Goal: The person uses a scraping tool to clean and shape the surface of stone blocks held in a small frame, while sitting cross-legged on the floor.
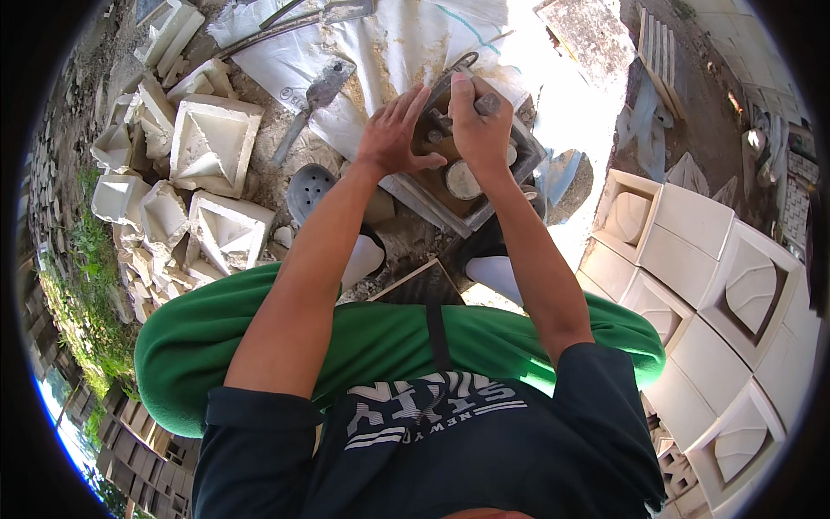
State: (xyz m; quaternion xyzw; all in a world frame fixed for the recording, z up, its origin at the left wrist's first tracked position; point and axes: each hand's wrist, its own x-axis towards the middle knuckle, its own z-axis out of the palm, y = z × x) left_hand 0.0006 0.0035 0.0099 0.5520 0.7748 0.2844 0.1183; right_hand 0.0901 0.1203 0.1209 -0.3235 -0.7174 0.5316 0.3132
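Right hand [481, 125] wraps fingers round a grey object [488, 105] (left hand [399, 130] spread, seemingly empty); a slipping grip could damage the mould [465, 222].

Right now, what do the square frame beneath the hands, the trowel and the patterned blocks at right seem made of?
Square frame: perhaps metal or wood; dull, mottled grey edges leave it open.
Trowel: likely metal blade, thin, flat, smeared matte grey.
Patterned blocks: apparently cast concrete or plaster, matte off-white with moulded relief.
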